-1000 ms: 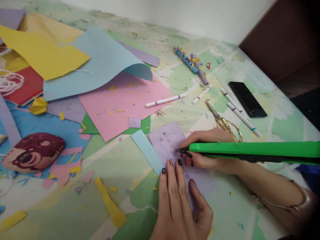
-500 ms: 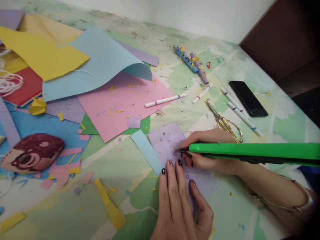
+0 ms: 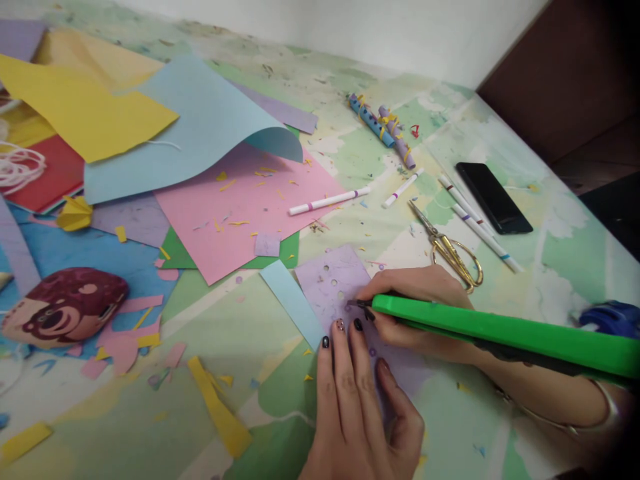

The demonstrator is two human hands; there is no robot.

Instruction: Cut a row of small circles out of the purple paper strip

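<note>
My right hand [image 3: 420, 310] grips a green-handled utility knife [image 3: 450, 321]. The knife's dark tip is at the lilac paper [image 3: 353, 263], beside a row of small round holes cut in the sheet. My left hand [image 3: 363, 407] lies flat on the lower part of this paper, fingers stretched out and thumb a little apart, covering some of it. Just left of the sheet lies a light blue paper strip [image 3: 290, 300]. Gold-handled scissors [image 3: 436, 235] rest beyond my right hand.
A black phone [image 3: 494, 198] and several white markers [image 3: 327, 201] lie at the right and centre. Two decorated paper tubes [image 3: 371, 120] are farther back. Coloured sheets [image 3: 190, 127] and a bear-printed case [image 3: 70, 305] fill the left. Behind my right wrist sits a blue object [image 3: 610, 318].
The green handle has tilted, its rear end now lower, and a blue object shows more behind it. The tip has shifted slightly left. My left hand stays on the paper.
</note>
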